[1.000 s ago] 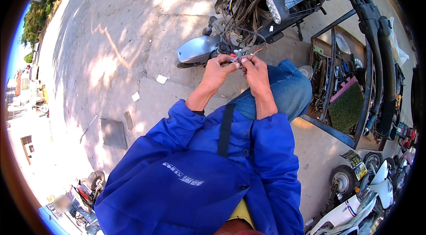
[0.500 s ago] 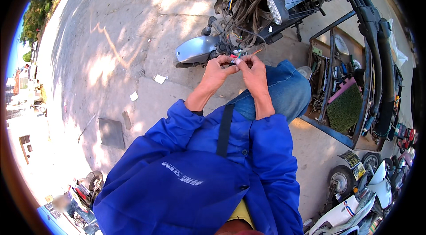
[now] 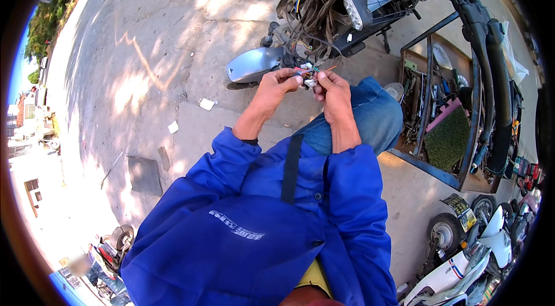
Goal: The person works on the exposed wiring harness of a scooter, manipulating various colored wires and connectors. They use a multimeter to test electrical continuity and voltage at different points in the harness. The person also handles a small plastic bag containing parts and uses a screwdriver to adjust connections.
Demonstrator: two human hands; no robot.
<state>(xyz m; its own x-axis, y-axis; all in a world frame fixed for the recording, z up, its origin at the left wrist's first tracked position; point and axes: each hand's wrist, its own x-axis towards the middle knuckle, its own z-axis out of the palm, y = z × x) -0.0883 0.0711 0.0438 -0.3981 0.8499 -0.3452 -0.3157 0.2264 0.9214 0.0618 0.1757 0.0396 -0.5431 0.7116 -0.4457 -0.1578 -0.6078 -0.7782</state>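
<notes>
My left hand (image 3: 278,85) and my right hand (image 3: 331,89) meet in front of me, both pinching a small white connector (image 3: 310,82) with coloured wires (image 3: 315,67) that run up into the tangled wire bundle (image 3: 315,14) of a scooter. The scooter's front is stripped open, with its headlight (image 3: 352,12) and grey front fender (image 3: 252,65) in view. My blue sleeves reach up from the lower edge, and my knee in blue jeans (image 3: 370,112) lies under the right hand.
An open toolbox (image 3: 442,115) full of tools, with a green mat, lies on the ground at right. The scooter's black frame (image 3: 483,34) arcs above it. Other scooters (image 3: 462,260) stand at lower right, one more at lower left. Paper scraps (image 3: 206,104) dot the concrete pavement.
Both hands stay on the connector; they have shifted only slightly, fingers working at the wires.
</notes>
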